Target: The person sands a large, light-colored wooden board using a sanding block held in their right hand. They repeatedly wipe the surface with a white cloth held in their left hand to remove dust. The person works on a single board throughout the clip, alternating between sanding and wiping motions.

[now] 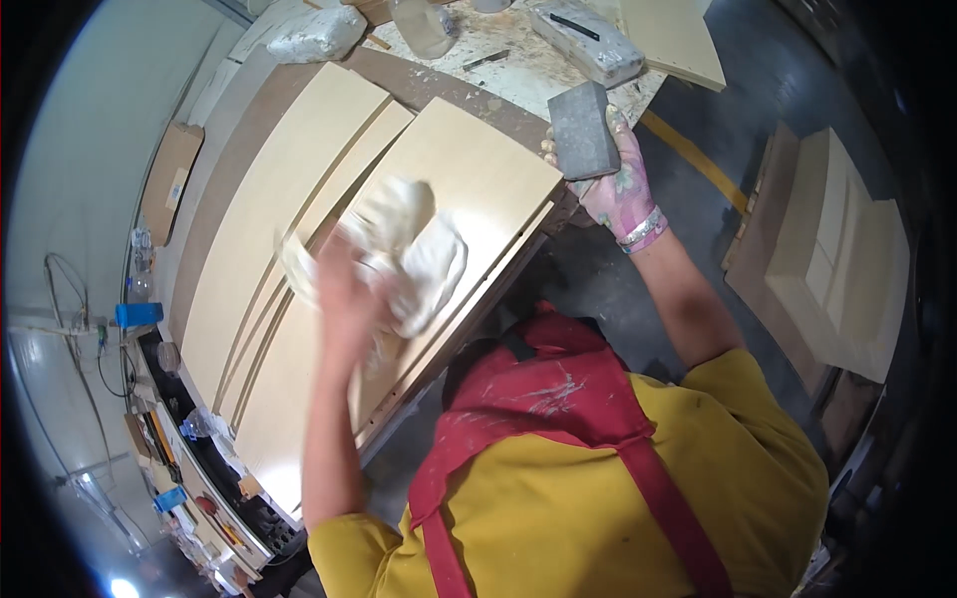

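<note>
My left hand (351, 291), bare and smeared by motion, grips a bunched white cloth (437, 267) over a pale wooden panel (474, 149). The cloth's folds spread across the panel's face. In my right hand (630, 187), which wears a pink patterned glove, is a grey sanding block (583, 132). It is held up beside the panel's far right corner, with fingertips showing along its sides. Another pale panel (284, 189) lies to the left, with narrower boards between the two.
A stained worktable (513, 75) at the back carries a plastic-wrapped block (590, 45), a white wrapped bundle (319, 38), a cloudy jar (423, 25) and a blade-like tool (485, 60). Stacked panels (822, 249) stand on the right. Tools and bottles line a left-hand bench (214, 498).
</note>
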